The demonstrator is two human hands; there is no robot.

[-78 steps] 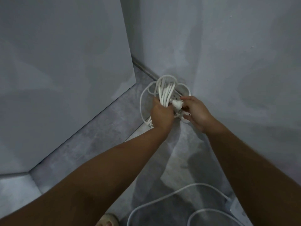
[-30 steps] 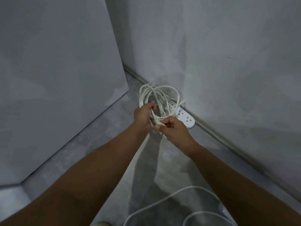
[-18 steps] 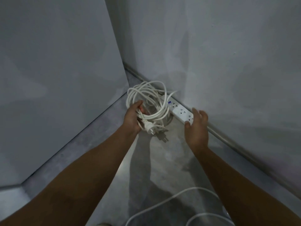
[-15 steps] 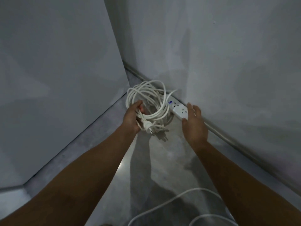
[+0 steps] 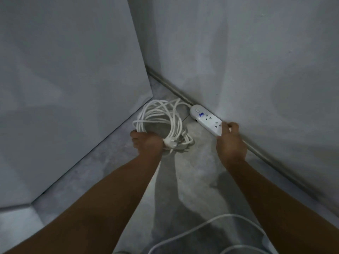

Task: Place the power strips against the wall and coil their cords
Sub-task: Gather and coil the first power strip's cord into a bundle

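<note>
One head view.

1. White power strip: lies flat on the floor, sockets up, lengthwise along the foot of the wall; far end bears a round button and a blue mark.
2. Right hand: holds the strip's near end, fingers curled over the wall-side edge, thumb on the near side.
3. White cord: wound in loose loops, resting on the floor just left of the strip and joined to its far end.
4. Left hand: fingers closed round the near side of the loops, beside the plug.
5. Grey panel: stands left of the loops.
6. Loose cord: curves across the floor at the bottom edge, well apart from the strip.
</note>
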